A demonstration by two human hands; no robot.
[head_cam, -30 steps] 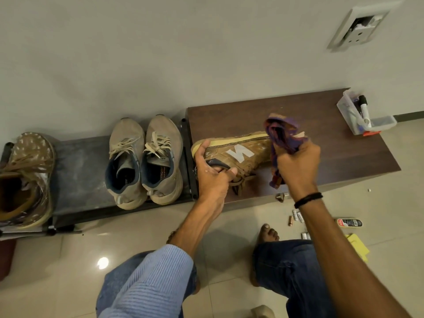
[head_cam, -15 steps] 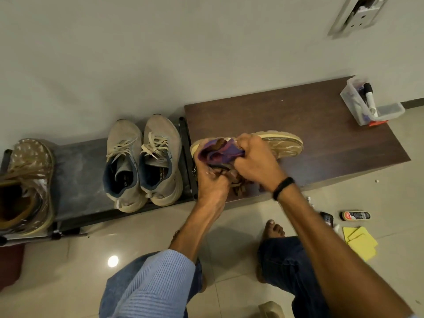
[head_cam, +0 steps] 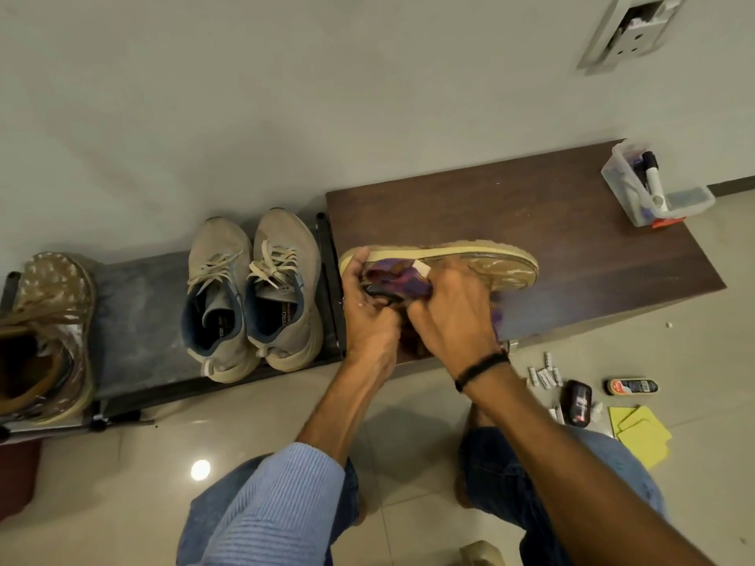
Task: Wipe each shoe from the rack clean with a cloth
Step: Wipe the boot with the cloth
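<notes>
Grips the tan shoe [head_cam: 506, 268] at its heel end with the left hand [head_cam: 369, 320] — thumb hooked over the pale sole edge, the other fingers curled under and round the collar. Holds it tipped on its side, sole toward the wall, toe pointing right, over the front left part of the dark brown cabinet top [head_cam: 572, 214]; resting there or held just clear, cannot tell. Bunches a purple cloth [head_cam: 398, 277] in the right hand [head_cam: 453, 316], fingers curled tightly round it, and presses it against the shoe's upper just beside the left thumb. Below the right knuckles, a blurred purple end of the cloth near the cabinet's front edge. Black band [head_cam: 482, 367] round the right wrist, ribbed blue sleeve [head_cam: 278, 504] on the left forearm.

Just beside the cabinet on its left, a low dark rack [head_cam: 139, 312]. On it, a pair of grey trainers [head_cam: 282, 288] side by side, toes to the wall, and — well apart at the far left — a brown boot [head_cam: 45, 320], partly cut off by the frame edge. At the cabinet's far right corner, a clear plastic tub [head_cam: 621, 185] with a marker [head_cam: 652, 177] inside. On the tiled floor [head_cam: 122, 484] right of the knees, two dark bottles [head_cam: 576, 402] lying flat, some small white tubes [head_cam: 545, 371] and yellow pads [head_cam: 641, 437]. High on the wall, a socket plate [head_cam: 637, 34].
</notes>
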